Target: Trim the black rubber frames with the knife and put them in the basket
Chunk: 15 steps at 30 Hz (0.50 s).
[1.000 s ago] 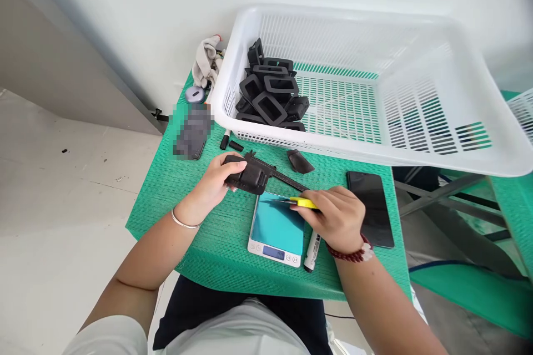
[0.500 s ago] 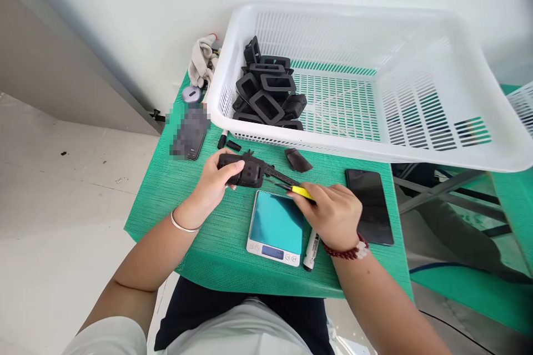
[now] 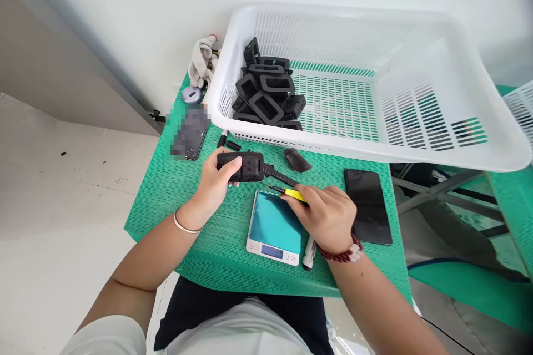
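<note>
My left hand (image 3: 215, 180) grips a black plastic housing (image 3: 250, 166), thumb on its upper face. In my right hand (image 3: 331, 216) is a yellow-handled tool (image 3: 295, 194) with a thin dark pointed end; its exact kind is hard to make out. That tip points left, close to the housing's lower right edge, and I cannot tell whether it touches. Black calipers (image 3: 283, 177) lie on the table behind the housing, partly covered by it. Below the tool is a small digital scale (image 3: 275, 224), and a white marker (image 3: 310, 252) lies beside it, partly under my right hand.
A white slatted basket (image 3: 353, 147) across the back holds several black housings (image 3: 266, 106) at its left. On the green mat (image 3: 208, 255) lie a dark scrap (image 3: 297, 160), a black tablet (image 3: 370, 208) and a phone (image 3: 194, 133). Gloves (image 3: 202, 61) sit at the far left.
My right hand and the yellow-handled tool have moved slightly left and down. The housing has tilted a little in my left hand and hides more of the calipers' jaws.
</note>
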{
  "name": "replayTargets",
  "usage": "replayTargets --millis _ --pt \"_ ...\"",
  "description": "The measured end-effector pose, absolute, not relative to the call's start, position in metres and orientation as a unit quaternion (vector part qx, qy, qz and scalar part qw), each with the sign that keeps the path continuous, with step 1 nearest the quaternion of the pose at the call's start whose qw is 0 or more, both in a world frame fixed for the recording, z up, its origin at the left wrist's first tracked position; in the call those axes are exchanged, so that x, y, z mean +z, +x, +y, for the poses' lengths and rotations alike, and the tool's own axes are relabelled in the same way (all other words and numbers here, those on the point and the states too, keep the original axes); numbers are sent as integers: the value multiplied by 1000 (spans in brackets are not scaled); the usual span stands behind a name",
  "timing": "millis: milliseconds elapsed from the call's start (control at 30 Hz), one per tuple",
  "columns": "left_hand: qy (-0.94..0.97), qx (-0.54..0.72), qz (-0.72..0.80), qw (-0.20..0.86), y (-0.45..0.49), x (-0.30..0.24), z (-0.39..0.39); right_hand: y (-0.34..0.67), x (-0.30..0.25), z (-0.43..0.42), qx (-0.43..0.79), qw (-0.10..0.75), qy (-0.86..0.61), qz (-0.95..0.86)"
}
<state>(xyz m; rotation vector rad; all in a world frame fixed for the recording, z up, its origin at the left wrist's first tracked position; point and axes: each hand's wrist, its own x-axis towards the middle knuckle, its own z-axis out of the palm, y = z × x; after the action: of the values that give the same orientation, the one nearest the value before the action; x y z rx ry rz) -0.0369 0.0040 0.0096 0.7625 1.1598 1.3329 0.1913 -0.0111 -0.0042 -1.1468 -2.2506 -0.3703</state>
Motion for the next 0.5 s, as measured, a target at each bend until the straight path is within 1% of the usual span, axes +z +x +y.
replayTargets --millis 100,233,400,500 --pt "314 570 483 586 -36 11 5 191 -4 -10 -128 289 -423 -850" --pt "301 573 480 592 -36 13 6 195 -6 -9 -155 294 -452 -828" --pt "322 557 482 594 -37 12 5 196 -6 -9 -126 296 -426 -845" --pt "331 547 475 605 -38 12 5 197 -7 -8 -142 299 -445 -832"
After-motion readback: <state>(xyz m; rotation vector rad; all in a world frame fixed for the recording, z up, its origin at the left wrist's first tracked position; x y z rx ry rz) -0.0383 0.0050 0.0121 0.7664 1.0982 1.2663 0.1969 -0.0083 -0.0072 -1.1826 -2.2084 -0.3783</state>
